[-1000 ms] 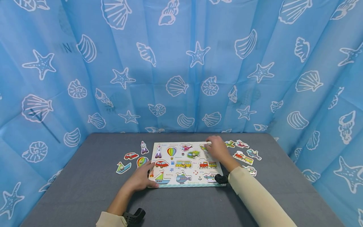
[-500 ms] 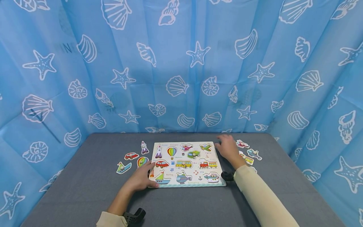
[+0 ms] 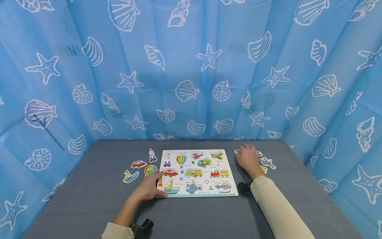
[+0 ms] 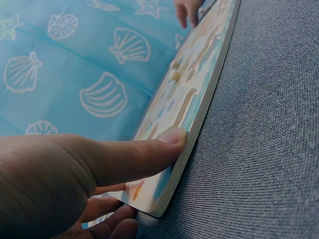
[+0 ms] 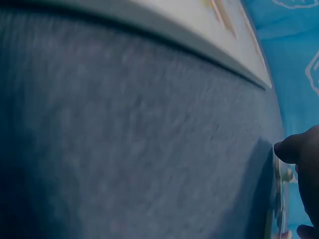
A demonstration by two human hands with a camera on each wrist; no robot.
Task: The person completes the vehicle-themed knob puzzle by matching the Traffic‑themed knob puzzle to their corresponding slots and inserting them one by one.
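Observation:
A wooden peg puzzle board (image 3: 206,194) with vehicle pictures lies mid-table. My left hand (image 3: 148,187) grips its near left corner. In the left wrist view the thumb (image 4: 144,152) lies on top near the edge, with the other fingers below the corner. My right hand (image 3: 249,161) is above the loose pieces right of the board. It partly covers the green plane piece (image 3: 237,151) and hides others. In the right wrist view the right thumb (image 5: 289,148) is near a knob (image 5: 287,175), with space between thumb and fingers.
Left of the board lie a rocket piece (image 3: 152,155), a red car piece (image 3: 138,164), a balloon piece (image 3: 150,170) and a sailboat piece (image 3: 130,176). A submarine piece (image 3: 268,162) and a partly hidden train piece (image 3: 264,169) lie right. A shell-patterned curtain (image 3: 191,99) stands behind the table.
My right hand has moved from the board's far right corner rightward to the loose pieces, uncovering the printed plane on the board. My left hand has stayed at its corner.

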